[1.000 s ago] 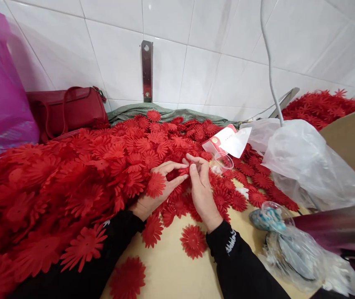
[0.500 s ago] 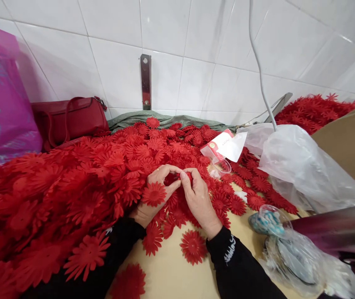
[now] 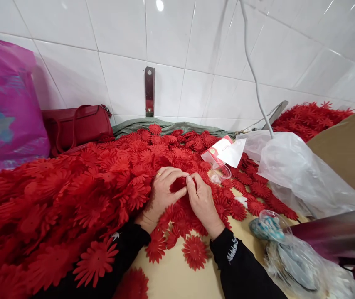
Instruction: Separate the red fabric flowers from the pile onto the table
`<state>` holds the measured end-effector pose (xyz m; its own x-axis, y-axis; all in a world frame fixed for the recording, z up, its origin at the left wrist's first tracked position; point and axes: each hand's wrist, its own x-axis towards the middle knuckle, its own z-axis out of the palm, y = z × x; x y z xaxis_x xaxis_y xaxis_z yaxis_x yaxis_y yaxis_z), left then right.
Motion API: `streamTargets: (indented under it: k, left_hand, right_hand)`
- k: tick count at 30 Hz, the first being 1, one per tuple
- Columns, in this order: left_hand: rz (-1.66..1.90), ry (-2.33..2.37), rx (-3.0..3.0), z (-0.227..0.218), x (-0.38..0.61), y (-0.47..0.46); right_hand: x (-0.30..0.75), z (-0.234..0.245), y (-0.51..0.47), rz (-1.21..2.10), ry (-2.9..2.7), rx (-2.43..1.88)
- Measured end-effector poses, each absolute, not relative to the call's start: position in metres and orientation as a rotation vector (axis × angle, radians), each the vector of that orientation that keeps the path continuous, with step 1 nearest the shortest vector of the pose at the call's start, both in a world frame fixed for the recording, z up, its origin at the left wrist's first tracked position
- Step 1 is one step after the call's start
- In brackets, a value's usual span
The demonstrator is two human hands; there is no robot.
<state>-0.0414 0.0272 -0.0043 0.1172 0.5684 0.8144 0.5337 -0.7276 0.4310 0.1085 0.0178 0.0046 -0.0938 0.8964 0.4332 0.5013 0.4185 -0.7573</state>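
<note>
My left hand and my right hand meet at the fingertips above a heap of red artificial flower pieces. Both are closed in a pinch, thumbs against index fingers. Red shows within the loop of my left fingers, but whether it is a held piece or the heap behind cannot be told. Whatever is between the fingertips is hidden or too small to name. Below my hands, a single flower piece lies flat on the cream tabletop. Another flower piece rests over my left sleeve.
A purple bag and a red handbag stand at the left. Rightward are a red-and-white packet, a clear plastic ring, a white plastic bag and a shiny cylinder. A cable hangs before the tiled wall.
The flower piece that lay against the back of my left hand is no longer there. My left fingers have drawn closer together. The whole scene sits slightly lower in view.
</note>
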Motion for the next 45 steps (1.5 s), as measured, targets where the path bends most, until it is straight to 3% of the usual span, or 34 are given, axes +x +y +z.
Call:
streamTargets:
  k: [13,21,28,36,45]
  left_hand:
    - [1.702,1.173,1.939,-0.001,-0.029,0.012]
    - [1.894,1.243,2.106,-0.007,-0.027,0.020]
    - [1.712,1.119,2.042,-0.003,-0.031,0.017]
    - [1.445,0.891,1.376,-0.015,-0.027,0.031]
    - [1.472,0.849,0.922,-0.008,-0.034,0.039]
  right_hand:
    - [0.098,0.008,0.009,0.748,-1.508,-1.119]
    - [0.117,0.007,0.026,0.678,-1.421,-1.183]
    - [0.117,0.010,0.021,0.400,-1.634,-1.328]
    - [0.114,0.001,0.021,0.083,-1.951,-1.125]
    - [0.113,0.005,0.020,0.269,-1.833,-0.987]
